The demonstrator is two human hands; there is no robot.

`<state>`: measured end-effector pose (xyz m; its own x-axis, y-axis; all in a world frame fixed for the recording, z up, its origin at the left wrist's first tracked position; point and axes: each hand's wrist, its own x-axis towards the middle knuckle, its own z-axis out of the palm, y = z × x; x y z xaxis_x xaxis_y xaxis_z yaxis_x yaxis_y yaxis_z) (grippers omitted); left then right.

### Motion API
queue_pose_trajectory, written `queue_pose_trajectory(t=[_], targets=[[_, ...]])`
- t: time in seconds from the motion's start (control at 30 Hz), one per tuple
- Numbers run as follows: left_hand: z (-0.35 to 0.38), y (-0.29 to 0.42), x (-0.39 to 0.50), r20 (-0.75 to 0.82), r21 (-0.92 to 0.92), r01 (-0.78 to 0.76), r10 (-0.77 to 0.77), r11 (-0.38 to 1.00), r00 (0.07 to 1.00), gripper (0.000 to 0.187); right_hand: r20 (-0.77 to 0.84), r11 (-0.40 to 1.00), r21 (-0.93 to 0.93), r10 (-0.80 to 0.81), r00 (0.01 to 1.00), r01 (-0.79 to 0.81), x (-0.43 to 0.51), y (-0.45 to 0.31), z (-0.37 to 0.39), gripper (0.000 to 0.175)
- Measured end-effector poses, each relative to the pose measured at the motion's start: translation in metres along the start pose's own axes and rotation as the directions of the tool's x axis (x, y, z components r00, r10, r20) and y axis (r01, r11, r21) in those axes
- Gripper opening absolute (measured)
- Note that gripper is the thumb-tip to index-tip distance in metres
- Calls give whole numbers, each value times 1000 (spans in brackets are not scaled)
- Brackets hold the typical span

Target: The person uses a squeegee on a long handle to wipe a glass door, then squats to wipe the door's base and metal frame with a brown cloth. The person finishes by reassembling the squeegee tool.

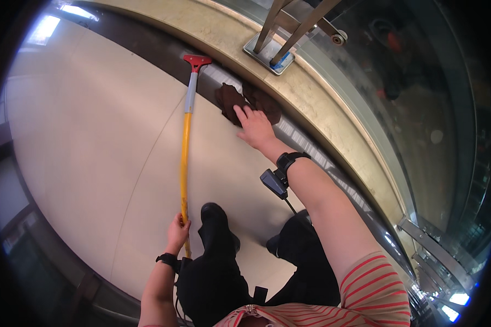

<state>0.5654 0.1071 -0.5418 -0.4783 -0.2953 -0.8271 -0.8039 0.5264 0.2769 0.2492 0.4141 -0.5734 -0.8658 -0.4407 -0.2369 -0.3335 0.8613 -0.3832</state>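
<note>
My left hand [178, 234] is wrapped around the lower part of a yellow pole [185, 159]. That pole belongs to a long-handled floor scraper with a grey sleeve and a red head [197, 61]. The head lies by the dark border at the foot of the stone ledge. My right hand [255, 127] reaches down to a crumpled dark brown cloth [231, 100]. Its fingers are extended and spread, resting on the cloth's near side. Another dark brown patch beside it may be more cloth or a reflection.
A beige stone ledge [331, 135] curves along the right, with a glass panel [425, 122] beyond it. Metal legs [298, 30] stand in a small metal tray [284, 67] on the ledge. Pale tiled floor [94, 131] stretches left. My shoes [212, 214] are close to the pole.
</note>
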Motion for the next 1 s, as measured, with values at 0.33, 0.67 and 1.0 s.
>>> queue_pose_trajectory(t=[0.33,0.67,1.0], targets=[[6,41,61,166,651,-126,21,748,986,39,512,35,859,-90,854,-511,-32,56,-69,28],[-37,312,37,-64,98,-927,932,362,357,70,460,129,886,-121,880,-445,-84,27,-155,43],[-28,396,8,520,-408,-483,632,775,574,40,-11,125,992,6,1000,10,-88,49,-159,56]])
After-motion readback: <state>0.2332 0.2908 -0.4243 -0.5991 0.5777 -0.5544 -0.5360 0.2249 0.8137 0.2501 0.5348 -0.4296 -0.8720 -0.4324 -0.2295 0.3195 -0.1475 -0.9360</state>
